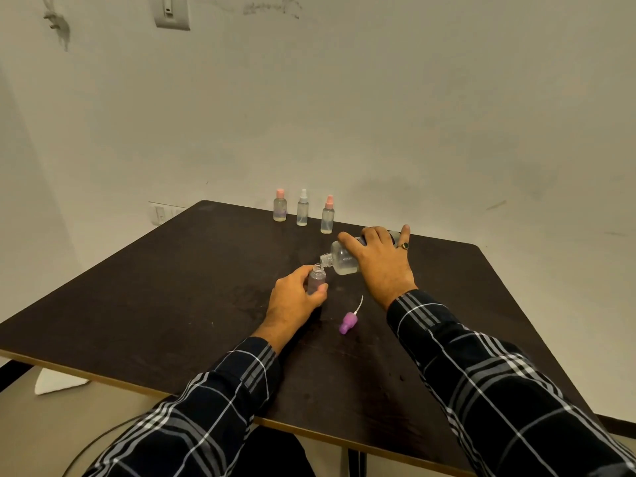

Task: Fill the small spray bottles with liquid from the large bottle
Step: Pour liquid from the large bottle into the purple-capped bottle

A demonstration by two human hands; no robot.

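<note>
I have the large bottle (344, 258) tipped on its side in my right hand (378, 259), fingers wrapped over its body, its open mouth touching the lip of the small bottle (316, 278) so the liquid should run straight in. My left hand (294, 297) grips that small bottle upright, near the middle of the counter (172, 287), to steady it while I pour. Its purple sprayer (347, 321) lies just near of it, off so the neck is free. Three capped bottles (303, 208) stand in a row at the far edge, out of my way. The counter is dark, against a plain pale wall (413, 115).
</note>
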